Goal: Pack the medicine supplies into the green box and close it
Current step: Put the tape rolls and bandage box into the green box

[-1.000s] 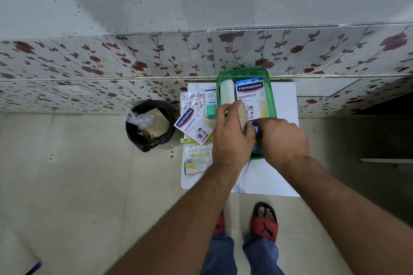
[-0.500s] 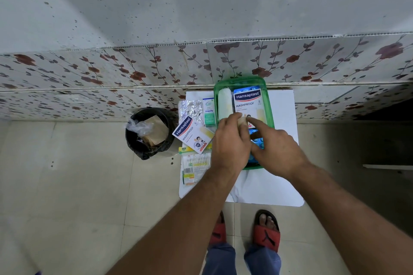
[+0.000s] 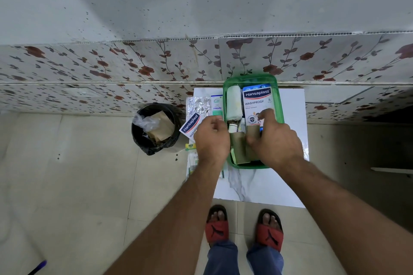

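- The green box (image 3: pixel 279 105) sits open on a small white marble-look bench (image 3: pixel 290 118) pushed up against the flowery tiled wall.
- Inside it, at the far end, there's a white gauze roll (image 3: pixel 233 105) lying next to a Hansaplast Washproof pack (image 3: pixel 257 101), both flat in the box.
- Near end of the box has a couple of brownish bandage rolls (image 3: pixel 238 147), plus a small white bottle (image 3: pixel 232 127) poking up between them and the gauze.
- Right hand (image 3: pixel 276 143) is down in the box, its grip curled on the right-hand brown roll, fingertips reaching up onto the plaster pack.
- Left hand (image 3: pixel 212 138) hovers at the box's left edge, fingers loosely curled; honestly can't tell if that grip has anything in it.
- Still outside on the bench, left of the box: a second Hansaplast pack (image 3: pixel 190 126), a foil blister strip (image 3: pixel 197 107), a small teal-and-white carton (image 3: pixel 216 107) and a pack of cotton buds (image 3: pixel 192 161), partly hidden by the left arm.
- Black bin (image 3: pixel 154 128) on the floor just left of the bench.
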